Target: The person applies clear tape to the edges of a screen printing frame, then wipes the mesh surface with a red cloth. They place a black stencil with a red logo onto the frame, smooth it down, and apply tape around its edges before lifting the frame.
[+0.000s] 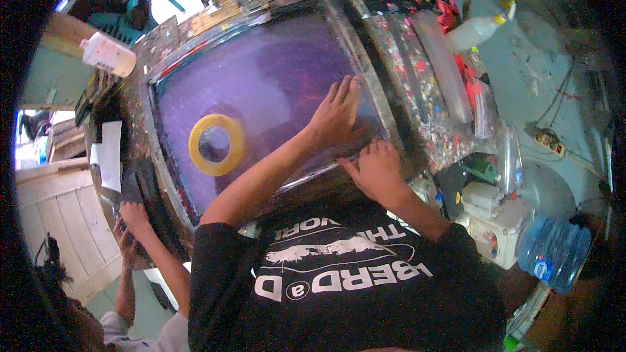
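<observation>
A framed printing screen with purple mesh (274, 85) lies in front of me. My left hand (336, 114) rests near the mesh's right side, its fingers stretched out toward the frame's right bar. Below it, my right hand (378, 168) is at the near right corner of the screen, thumb apart from the bent fingers; I see nothing held in it. A shiny pale strip (306, 177) runs along the near edge, left of that hand. On the left part of the mesh lies a roll of yellow tape (236, 146), flat, beyond my left forearm.
At the left, another person's hands (134, 218) are beside a dark object and white paper (111, 156). A plastic bottle (107, 54) stands at the back left. Right of the screen are a paint-spattered board (417, 85), a spray bottle (479, 29), a socket strip (549, 142) and a blue water jug (554, 251).
</observation>
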`<state>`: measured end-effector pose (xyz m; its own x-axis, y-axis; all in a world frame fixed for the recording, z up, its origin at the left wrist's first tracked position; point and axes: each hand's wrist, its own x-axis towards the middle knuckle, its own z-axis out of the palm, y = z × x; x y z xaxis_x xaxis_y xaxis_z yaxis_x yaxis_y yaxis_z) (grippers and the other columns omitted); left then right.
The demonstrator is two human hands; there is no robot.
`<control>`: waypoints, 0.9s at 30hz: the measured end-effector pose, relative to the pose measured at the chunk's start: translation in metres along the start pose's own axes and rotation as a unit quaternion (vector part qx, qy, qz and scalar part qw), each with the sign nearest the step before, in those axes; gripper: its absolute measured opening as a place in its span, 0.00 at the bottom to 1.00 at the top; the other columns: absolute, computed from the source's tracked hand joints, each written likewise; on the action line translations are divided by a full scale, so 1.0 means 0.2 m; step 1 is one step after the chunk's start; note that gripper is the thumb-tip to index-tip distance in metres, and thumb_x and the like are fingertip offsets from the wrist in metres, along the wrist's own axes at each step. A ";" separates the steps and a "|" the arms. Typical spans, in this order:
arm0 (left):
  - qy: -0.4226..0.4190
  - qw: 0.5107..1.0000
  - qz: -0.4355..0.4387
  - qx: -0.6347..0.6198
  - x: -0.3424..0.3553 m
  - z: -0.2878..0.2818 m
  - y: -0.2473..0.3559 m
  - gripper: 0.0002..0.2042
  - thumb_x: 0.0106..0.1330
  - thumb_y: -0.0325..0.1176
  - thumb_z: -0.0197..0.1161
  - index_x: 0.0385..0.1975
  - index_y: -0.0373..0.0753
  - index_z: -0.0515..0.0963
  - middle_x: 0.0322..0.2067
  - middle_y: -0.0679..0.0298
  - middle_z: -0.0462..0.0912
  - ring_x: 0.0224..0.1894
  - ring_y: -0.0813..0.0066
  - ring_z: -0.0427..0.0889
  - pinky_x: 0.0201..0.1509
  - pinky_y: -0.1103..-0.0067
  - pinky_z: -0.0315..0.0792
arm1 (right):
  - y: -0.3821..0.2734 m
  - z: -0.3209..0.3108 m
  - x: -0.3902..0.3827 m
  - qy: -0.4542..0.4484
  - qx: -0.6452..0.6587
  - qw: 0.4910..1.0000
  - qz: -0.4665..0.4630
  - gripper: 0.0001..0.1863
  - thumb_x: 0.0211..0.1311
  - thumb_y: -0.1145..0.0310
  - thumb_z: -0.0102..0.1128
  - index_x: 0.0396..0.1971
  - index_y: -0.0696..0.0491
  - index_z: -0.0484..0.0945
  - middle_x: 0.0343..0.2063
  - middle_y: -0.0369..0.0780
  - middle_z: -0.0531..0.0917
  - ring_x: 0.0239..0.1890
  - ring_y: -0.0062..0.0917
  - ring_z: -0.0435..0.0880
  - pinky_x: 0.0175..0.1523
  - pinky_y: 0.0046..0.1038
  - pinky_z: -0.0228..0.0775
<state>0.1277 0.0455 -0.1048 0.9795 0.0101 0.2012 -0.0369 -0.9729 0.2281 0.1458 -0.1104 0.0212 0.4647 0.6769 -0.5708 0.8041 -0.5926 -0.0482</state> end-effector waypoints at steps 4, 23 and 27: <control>0.018 0.995 -0.065 -0.075 0.03 -0.04 0.11 0.51 0.61 0.57 0.66 0.70 0.16 0.54 0.73 0.33 0.51 0.77 0.34 0.48 0.79 0.49 0.46 | 0.09 -0.01 -0.02 0.061 0.016 0.996 -0.070 0.39 0.73 0.37 0.47 0.39 0.66 0.86 0.46 0.56 0.85 0.54 0.44 0.83 0.63 0.42 0.70; 0.074 0.925 -0.367 0.067 -0.98 -0.65 0.03 0.34 0.61 0.42 0.72 0.63 0.30 0.68 0.59 0.47 0.74 0.67 0.46 0.68 0.77 0.57 0.53 | 2.16 -0.15 0.48 0.313 0.189 0.924 0.112 0.17 0.62 0.57 0.67 0.45 0.52 0.87 0.41 0.45 0.88 0.45 0.37 0.86 0.54 0.36 0.76; 0.082 0.932 -0.334 0.115 -1.12 -0.57 -0.08 0.28 0.63 0.37 0.70 0.59 0.29 0.71 0.50 0.48 0.78 0.57 0.48 0.75 0.69 0.58 0.61 | 2.11 -0.29 0.41 0.376 0.533 0.758 0.014 0.11 0.75 0.67 0.55 0.45 0.55 0.83 0.41 0.34 0.86 0.45 0.24 0.83 0.55 0.27 0.72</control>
<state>-0.1132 0.0849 -0.0437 0.7245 0.6483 0.2340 0.6325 -0.7603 0.1481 0.5450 -0.2802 0.0009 0.8783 0.4775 0.0246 0.2188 -0.3558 -0.9086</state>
